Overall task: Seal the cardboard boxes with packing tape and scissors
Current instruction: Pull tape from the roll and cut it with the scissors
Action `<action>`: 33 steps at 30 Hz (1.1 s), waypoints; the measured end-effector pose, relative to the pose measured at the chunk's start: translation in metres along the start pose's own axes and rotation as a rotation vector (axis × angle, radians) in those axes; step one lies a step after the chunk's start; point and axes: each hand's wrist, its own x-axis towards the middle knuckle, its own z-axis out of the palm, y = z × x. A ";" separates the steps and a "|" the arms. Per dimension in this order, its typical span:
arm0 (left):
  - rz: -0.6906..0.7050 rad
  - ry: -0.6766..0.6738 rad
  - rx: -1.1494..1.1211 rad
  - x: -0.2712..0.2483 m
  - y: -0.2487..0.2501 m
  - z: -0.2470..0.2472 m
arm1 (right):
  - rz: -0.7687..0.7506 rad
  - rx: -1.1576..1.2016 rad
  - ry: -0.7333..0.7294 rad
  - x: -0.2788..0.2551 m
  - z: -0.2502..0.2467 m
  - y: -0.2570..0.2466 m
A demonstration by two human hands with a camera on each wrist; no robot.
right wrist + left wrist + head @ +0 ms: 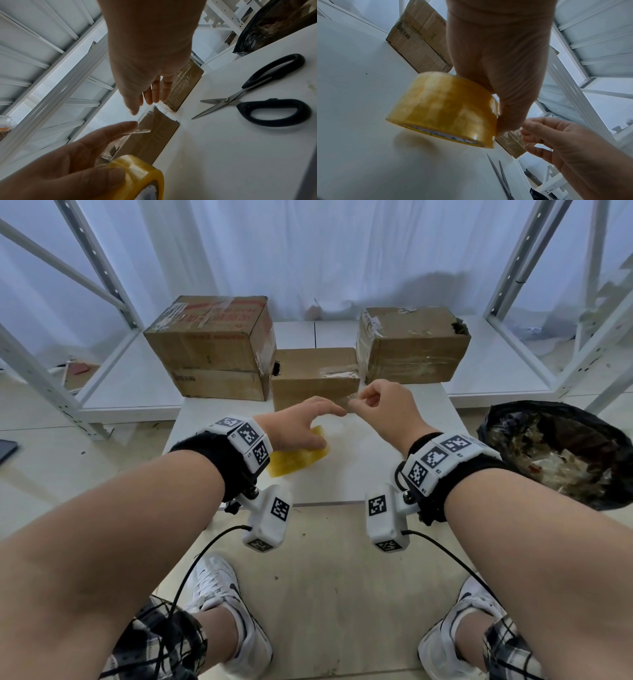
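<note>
- Left hand (294, 426) grips the tape roll (443, 108): thumb curled on the roll's outer face, other fingers over the far side, index stretched forward toward the right hand
- Roll is yellowish-clear, held just above the white table (359, 474), its shadow on the tabletop under it
- Right hand (383, 409) pinches the free tape end (145, 121) between thumb and fingertips; remaining fingers loosely curled, close together
- Short clear strip runs between the two hands, which are nearly touching
- Hands sit just in front of the small box (315, 374), the middle one of three
- Large box (212, 347) at back left with red print, touching the small box's left side
- Third box (411, 344) at back right, wrapped in clear tape, torn at the top right corner
- Scissors (257, 94) lie on the table right of the hands, black handles, blades slightly apart, untouched
- Black bag (561, 450) of scrap right of the table
- White metal shelf frames (534, 285) on both sides, white curtain behind
</note>
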 end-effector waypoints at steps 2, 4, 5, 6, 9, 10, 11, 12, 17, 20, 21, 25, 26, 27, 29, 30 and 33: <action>-0.006 -0.007 0.014 0.001 0.001 -0.001 | -0.017 -0.053 0.016 0.002 0.000 0.001; -0.009 -0.024 0.055 0.000 0.002 0.000 | -0.026 -0.091 0.032 0.004 0.000 0.000; -0.011 -0.031 0.092 0.001 0.002 0.002 | -0.034 -0.100 0.024 0.005 0.000 -0.001; -0.016 -0.032 0.138 0.002 0.001 0.004 | -0.046 -0.106 0.009 0.006 0.000 -0.003; -0.057 0.018 0.272 0.006 -0.003 0.012 | -0.078 -0.107 -0.027 0.008 -0.006 -0.009; -0.063 0.046 0.304 0.008 -0.005 0.015 | -0.077 -0.108 -0.033 0.009 -0.010 -0.010; -0.066 0.069 0.329 0.010 -0.007 0.018 | -0.081 -0.117 -0.042 0.010 -0.014 -0.011; -0.072 0.075 0.344 0.011 -0.008 0.020 | -0.088 -0.137 -0.057 0.012 -0.018 -0.012; -0.072 0.011 0.300 0.021 -0.007 0.019 | -0.117 -0.246 -0.198 0.023 -0.042 -0.011; -0.023 0.173 0.211 0.030 0.005 -0.006 | -0.135 -0.258 -0.260 0.033 -0.053 -0.011; -0.013 0.239 0.173 0.034 0.010 -0.017 | -0.136 -0.252 -0.275 0.038 -0.056 -0.011; -0.031 0.373 0.012 0.047 0.024 -0.054 | -0.143 -0.251 -0.321 0.061 -0.057 -0.013; -0.027 0.374 -0.018 0.052 0.026 -0.061 | -0.142 -0.244 -0.329 0.069 -0.055 -0.014; -0.019 0.370 -0.041 0.057 0.026 -0.065 | -0.141 -0.231 -0.333 0.074 -0.053 -0.014; -0.009 0.356 -0.059 0.064 0.026 -0.071 | -0.130 -0.188 -0.335 0.084 -0.045 -0.013; -0.007 0.346 -0.064 0.070 0.022 -0.073 | -0.120 -0.155 -0.334 0.089 -0.040 -0.011; -0.010 0.318 -0.152 0.080 0.006 -0.070 | -0.082 -0.068 -0.338 0.098 -0.025 -0.003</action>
